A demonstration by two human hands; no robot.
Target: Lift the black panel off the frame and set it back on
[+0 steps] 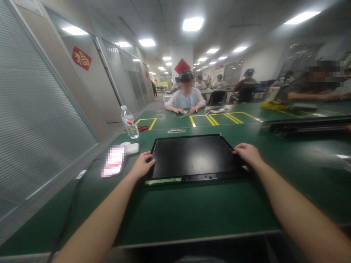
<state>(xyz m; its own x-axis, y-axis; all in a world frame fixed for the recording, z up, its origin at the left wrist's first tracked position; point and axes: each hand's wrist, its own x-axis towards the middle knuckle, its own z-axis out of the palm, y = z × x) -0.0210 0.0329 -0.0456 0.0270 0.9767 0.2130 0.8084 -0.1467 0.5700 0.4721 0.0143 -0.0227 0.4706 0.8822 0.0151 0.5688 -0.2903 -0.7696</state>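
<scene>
A flat black rectangular panel [193,157] lies on the green table [192,212] in front of me. My left hand [142,164] grips its left edge, fingers curled over the rim. On the right edge rests my right hand [248,153], its fingers wrapped round that side. A thin pale green strip runs along the panel's near edge at the left.
A phone [113,165] and a white object [131,148] lie left of the panel, with a water bottle [129,122] and red scissors [142,128] behind. A small strip of parts [176,130] lies beyond the panel. Another black panel [309,126] sits at right. People sit at tables farther back.
</scene>
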